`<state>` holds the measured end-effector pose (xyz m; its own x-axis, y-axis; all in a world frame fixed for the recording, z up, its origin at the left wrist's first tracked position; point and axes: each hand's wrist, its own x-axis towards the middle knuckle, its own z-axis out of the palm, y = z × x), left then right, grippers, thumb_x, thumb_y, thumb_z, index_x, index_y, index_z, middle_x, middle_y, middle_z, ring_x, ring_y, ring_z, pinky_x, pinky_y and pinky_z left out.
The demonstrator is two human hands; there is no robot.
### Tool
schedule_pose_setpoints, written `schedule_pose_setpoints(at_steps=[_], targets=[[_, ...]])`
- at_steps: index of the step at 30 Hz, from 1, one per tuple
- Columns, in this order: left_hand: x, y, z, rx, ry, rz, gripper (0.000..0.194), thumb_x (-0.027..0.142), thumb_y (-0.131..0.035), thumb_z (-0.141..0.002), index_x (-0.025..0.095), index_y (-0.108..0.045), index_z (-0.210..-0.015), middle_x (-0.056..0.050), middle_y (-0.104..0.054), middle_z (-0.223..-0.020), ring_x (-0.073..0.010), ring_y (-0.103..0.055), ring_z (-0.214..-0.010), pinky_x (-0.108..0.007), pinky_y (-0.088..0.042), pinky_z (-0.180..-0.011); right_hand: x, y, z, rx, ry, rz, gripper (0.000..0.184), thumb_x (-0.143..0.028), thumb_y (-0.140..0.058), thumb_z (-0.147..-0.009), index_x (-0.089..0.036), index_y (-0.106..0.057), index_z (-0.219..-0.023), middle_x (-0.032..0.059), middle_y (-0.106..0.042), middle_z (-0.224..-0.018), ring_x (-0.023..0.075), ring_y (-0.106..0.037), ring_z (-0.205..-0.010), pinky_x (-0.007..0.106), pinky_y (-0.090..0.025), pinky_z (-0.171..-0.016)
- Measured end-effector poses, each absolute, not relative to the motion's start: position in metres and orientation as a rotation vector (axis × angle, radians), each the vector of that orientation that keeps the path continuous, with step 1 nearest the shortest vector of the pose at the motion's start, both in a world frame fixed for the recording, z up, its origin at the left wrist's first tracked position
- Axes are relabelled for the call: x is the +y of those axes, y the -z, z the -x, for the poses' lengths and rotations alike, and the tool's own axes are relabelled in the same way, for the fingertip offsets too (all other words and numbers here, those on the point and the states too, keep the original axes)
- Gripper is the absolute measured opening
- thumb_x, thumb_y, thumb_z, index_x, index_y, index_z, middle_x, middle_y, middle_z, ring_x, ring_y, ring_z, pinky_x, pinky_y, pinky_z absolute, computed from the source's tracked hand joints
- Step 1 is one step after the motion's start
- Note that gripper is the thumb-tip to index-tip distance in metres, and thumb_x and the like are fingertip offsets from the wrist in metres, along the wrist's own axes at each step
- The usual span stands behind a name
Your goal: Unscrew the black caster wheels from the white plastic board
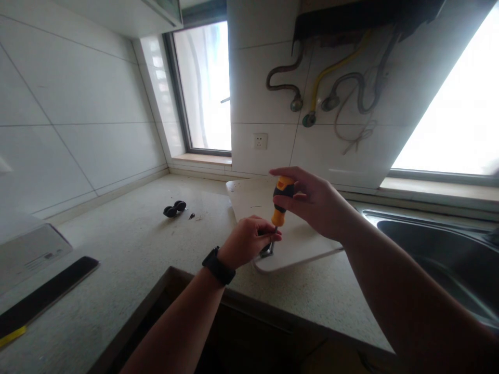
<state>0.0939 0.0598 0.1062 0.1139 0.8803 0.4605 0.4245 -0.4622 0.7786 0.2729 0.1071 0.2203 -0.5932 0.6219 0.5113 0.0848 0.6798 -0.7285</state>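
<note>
My right hand [312, 200] is wrapped round the orange and black handle of a short screwdriver [281, 200] held upright, tip down. My left hand [247, 240], with a black watch on the wrist, pinches a small metal fitting [267, 251] under the screwdriver's tip. The fitting rests on the near edge of a white board [300, 244] lying flat on the speckled countertop [128, 249]. My fingers hide most of the fitting.
A small black double-wheel caster [174, 209] and a dark screw lie on the counter to the left. A black flat bar [42, 296] sits at the near left. A steel sink [440, 254] is at the right. A counter cutout [218, 332] opens below my arms.
</note>
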Motion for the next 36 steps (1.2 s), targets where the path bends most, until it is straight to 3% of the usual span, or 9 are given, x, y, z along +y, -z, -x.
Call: schedule_pose_setpoints(at_steps=[4,7,14,19,22,26,31,33,36], targets=[[0.0617,-0.1037,-0.0954,1.302,-1.382,-1.916,0.012,0.03,-0.083,-0.086,0.02,-0.078,-0.082,-0.006,-0.075,-0.091,-0.0199,-0.071,-0.088,-0.033,-0.055,-0.08,0.1113,-0.2168,-0.2732,-2.046,-0.925,0.5,0.062,-0.026,-0.07,-0.08,-0.025,-0.055,-0.14,0.0054,-0.068,-0.11,0.017,-0.067,-0.089,0.036,-0.058,-0.078],[0.0627,-0.1033,-0.0969,1.349,-1.409,-1.914,0.019,0.032,-0.086,-0.082,0.019,-0.073,-0.076,-0.004,-0.073,-0.084,-0.0191,-0.069,-0.083,-0.032,-0.052,-0.075,0.1119,-0.2166,-0.2723,-2.013,-0.992,0.481,0.052,-0.025,-0.067,-0.08,-0.022,-0.056,-0.131,0.0071,-0.069,-0.109,0.019,-0.069,-0.093,0.039,-0.059,-0.083],[0.0619,-0.106,-0.1026,1.48,-1.422,-1.885,0.038,0.042,-0.09,-0.076,0.018,-0.062,-0.07,0.0,-0.065,-0.075,-0.0152,-0.059,-0.069,-0.029,-0.045,-0.065,0.1071,-0.2191,-0.2713,-2.078,-0.787,0.586,0.052,-0.038,-0.08,-0.079,-0.025,-0.063,-0.126,0.0019,-0.065,-0.097,0.0164,-0.067,-0.079,0.033,-0.057,-0.068],[0.0624,-0.1056,-0.1037,1.447,-1.41,-1.826,0.044,0.05,-0.091,-0.073,0.018,-0.061,-0.072,0.001,-0.063,-0.069,-0.0143,-0.056,-0.064,-0.029,-0.045,-0.061,0.1085,-0.2185,-0.272,-2.028,-0.829,0.562,0.054,-0.03,-0.08,-0.078,-0.025,-0.06,-0.128,0.0024,-0.066,-0.102,0.0164,-0.069,-0.082,0.034,-0.059,-0.072],[0.0605,-0.1076,-0.1004,1.38,-1.368,-1.85,0.038,0.05,-0.087,-0.078,0.018,-0.068,-0.082,-0.004,-0.072,-0.082,-0.0179,-0.066,-0.074,-0.032,-0.052,-0.071,0.1066,-0.2197,-0.2729,-2.033,-0.827,0.543,0.054,-0.024,-0.076,-0.079,-0.023,-0.059,-0.13,0.0054,-0.068,-0.108,0.0173,-0.071,-0.086,0.035,-0.061,-0.076],[0.0558,-0.1113,-0.0964,1.236,-1.311,-1.921,0.015,0.032,-0.076,-0.092,0.02,-0.078,-0.101,-0.01,-0.079,-0.111,-0.0229,-0.072,-0.107,-0.039,-0.054,-0.099,0.1051,-0.2189,-0.274,-2.062,-0.855,0.485,0.056,-0.018,-0.069,-0.079,-0.022,-0.057,-0.134,0.0097,-0.07,-0.121,0.0201,-0.073,-0.098,0.04,-0.062,-0.088],[0.0561,-0.111,-0.0979,1.247,-1.29,-1.933,0.009,0.028,-0.077,-0.092,0.02,-0.08,-0.095,-0.007,-0.078,-0.1,-0.021,-0.072,-0.097,-0.034,-0.056,-0.088,0.1074,-0.2154,-0.2744,-2.057,-0.979,0.436,0.059,-0.014,-0.061,-0.078,-0.024,-0.052,-0.136,0.0121,-0.065,-0.137,0.0232,-0.069,-0.119,0.042,-0.058,-0.1],[0.0572,-0.1099,-0.0992,1.288,-1.318,-1.935,0.012,0.031,-0.079,-0.09,0.02,-0.079,-0.088,-0.006,-0.077,-0.094,-0.0205,-0.071,-0.091,-0.033,-0.055,-0.083,0.1067,-0.2155,-0.2748,-2.117,-0.921,0.492,0.059,-0.016,-0.061,-0.081,-0.026,-0.051,-0.139,0.0107,-0.064,-0.135,0.0208,-0.07,-0.108,0.039,-0.059,-0.092],[0.0579,-0.1083,-0.1006,1.352,-1.351,-1.934,0.022,0.037,-0.084,-0.085,0.018,-0.074,-0.079,-0.005,-0.075,-0.087,-0.0196,-0.068,-0.083,-0.032,-0.052,-0.076,0.1044,-0.2162,-0.2753,-2.177,-0.812,0.587,0.057,-0.029,-0.067,-0.086,-0.026,-0.049,-0.141,0.0039,-0.064,-0.105,0.0152,-0.066,-0.08,0.033,-0.058,-0.073]])
